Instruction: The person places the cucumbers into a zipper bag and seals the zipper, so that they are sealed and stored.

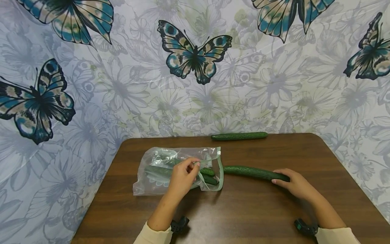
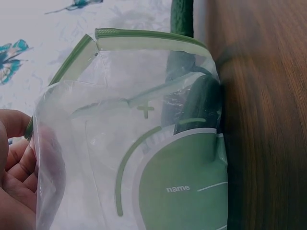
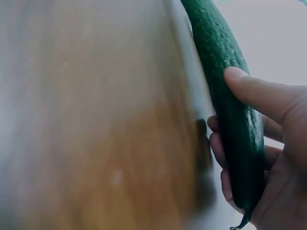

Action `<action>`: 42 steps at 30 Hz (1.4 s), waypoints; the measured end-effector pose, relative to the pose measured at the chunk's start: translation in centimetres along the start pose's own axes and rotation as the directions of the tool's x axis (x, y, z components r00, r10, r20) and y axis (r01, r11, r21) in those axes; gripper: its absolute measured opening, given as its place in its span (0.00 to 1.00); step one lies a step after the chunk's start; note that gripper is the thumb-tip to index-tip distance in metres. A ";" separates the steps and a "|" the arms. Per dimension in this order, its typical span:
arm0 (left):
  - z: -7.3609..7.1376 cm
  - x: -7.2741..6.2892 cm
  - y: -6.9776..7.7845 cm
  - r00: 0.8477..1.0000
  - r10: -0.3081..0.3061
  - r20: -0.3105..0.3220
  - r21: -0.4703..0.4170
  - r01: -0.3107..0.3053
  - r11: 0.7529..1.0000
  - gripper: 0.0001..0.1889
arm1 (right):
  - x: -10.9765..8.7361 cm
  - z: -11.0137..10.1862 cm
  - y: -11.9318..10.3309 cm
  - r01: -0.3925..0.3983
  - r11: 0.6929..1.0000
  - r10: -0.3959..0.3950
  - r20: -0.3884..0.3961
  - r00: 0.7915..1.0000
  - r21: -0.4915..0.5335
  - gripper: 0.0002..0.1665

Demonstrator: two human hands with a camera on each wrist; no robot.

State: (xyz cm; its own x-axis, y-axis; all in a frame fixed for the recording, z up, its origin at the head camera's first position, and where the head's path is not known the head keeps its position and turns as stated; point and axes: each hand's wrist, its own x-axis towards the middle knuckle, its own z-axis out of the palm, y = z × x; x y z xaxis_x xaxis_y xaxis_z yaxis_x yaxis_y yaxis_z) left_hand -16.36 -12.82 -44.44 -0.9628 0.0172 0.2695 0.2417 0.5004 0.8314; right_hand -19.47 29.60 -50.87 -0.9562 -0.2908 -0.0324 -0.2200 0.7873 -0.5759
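A clear zip bag [image 1: 146, 183] with a green zip edge lies on the table, its mouth facing right. Cucumbers [image 1: 209, 179] lie inside it; the plastic blurs how many. My left hand [image 1: 183, 174] pinches the upper edge of the bag's mouth and lifts it. In the left wrist view the bag [image 2: 91, 143] shows a green printed patch marked "name". My right hand [image 1: 294, 183] grips a long cucumber [image 1: 250, 172] by its right end, the other end at the bag's mouth. In the right wrist view, thumb and fingers wrap this cucumber [image 3: 235, 129] near its stem.
Another cucumber [image 1: 239, 136] lies along the back edge of the brown wooden table [image 1: 243, 210]. Behind it hangs a cloth [image 1: 195, 105] printed with butterflies and flowers. A black wrist device [image 1: 180, 224] sits at the left wrist, and a similar device [image 1: 305, 227] at the right.
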 end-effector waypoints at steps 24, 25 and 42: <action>0.1 -0.1 0.0 1.000 0.009 0.011 -0.004 -0.009 1.000 0.09 | -2.2 -0.2 -0.7 -0.038 0.988 0.037 0.007 0.999 0.148 0.34; 0.1 -0.1 0.0 1.000 0.008 0.012 -0.004 -0.008 1.000 0.09 | -2.1 -0.1 -0.9 -0.032 0.989 0.032 0.005 0.999 0.144 0.33; 0.1 -0.1 0.2 1.000 0.020 0.006 0.002 -0.020 1.000 0.08 | -0.8 2.1 -3.5 0.047 0.989 -0.048 0.007 0.999 0.140 0.33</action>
State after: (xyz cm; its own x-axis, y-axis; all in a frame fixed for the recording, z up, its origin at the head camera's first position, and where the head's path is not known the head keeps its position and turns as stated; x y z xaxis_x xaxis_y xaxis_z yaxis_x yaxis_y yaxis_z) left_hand -16.21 -12.67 -44.36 -0.9585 0.0323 0.2834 0.2607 0.5019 0.8247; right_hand -17.54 25.93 -50.59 -0.9431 -0.3323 -0.0102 -0.2352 0.6888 -0.6857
